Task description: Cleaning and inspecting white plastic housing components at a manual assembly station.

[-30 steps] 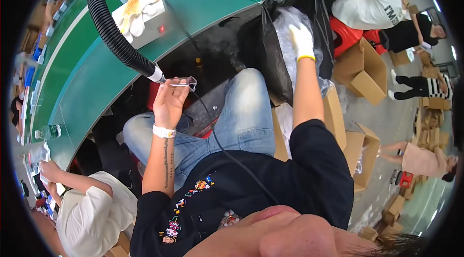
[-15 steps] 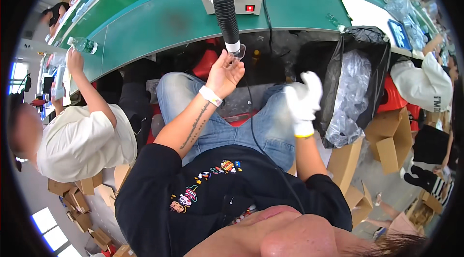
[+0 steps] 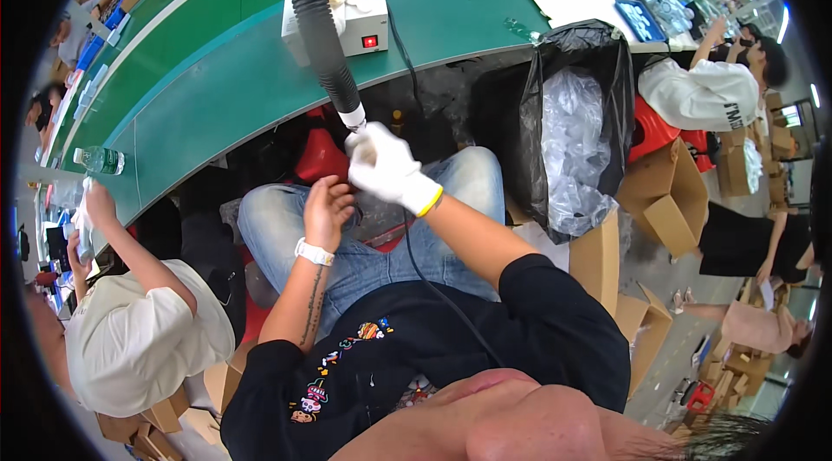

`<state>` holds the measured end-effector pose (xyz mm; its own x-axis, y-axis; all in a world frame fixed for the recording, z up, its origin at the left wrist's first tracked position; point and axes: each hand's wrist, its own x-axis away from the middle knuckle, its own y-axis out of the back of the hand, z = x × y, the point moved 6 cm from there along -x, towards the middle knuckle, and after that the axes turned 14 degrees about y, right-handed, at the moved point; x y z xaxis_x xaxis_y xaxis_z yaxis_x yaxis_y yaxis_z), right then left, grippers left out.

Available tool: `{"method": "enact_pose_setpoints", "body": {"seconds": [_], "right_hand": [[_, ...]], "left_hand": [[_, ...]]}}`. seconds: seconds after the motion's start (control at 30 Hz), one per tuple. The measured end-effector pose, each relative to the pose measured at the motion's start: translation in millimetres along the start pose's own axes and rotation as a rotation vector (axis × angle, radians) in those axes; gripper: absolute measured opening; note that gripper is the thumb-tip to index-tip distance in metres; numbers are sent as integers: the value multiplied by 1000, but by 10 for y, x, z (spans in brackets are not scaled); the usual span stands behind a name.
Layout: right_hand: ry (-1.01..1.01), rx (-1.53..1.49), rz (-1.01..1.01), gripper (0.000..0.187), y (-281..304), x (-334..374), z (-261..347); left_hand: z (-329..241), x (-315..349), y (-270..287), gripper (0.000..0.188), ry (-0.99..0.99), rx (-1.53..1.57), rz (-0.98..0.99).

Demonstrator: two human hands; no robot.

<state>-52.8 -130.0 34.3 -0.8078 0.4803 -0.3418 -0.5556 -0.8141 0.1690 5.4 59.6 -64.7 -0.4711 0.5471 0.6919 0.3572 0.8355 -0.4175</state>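
Your gloved right hand (image 3: 387, 168) closes round the black hose (image 3: 319, 23) nozzle at frame centre, steadying it; your bare left hand (image 3: 327, 211) curls loosely below, whether holding anything I cannot tell.

We see the right hand (image 3: 388, 168), in a white glove with a yellow cuff, closed around the pale tip of the black ribbed hose (image 3: 317, 23) that hangs down from the green counter (image 3: 217, 71). The bare left hand (image 3: 326, 211), a white band at its wrist, is half curled just below it, over the lap. A white box (image 3: 368, 23) with a red light sits on the counter behind the hose. A black bin bag (image 3: 572, 132) stands to the right.
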Motion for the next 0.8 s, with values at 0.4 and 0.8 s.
{"method": "enact_pose_setpoints", "body": {"seconds": [0.4, 0.8], "right_hand": [[-33, -128, -333, 35, 1057, -446, -675], [-241, 460, -176, 34, 1333, 508, -1838]], "left_hand": [[-2486, 342, -85, 26, -1219, -593, -534], [-2748, -274, -144, 64, -821, -1455, -1080]]}}
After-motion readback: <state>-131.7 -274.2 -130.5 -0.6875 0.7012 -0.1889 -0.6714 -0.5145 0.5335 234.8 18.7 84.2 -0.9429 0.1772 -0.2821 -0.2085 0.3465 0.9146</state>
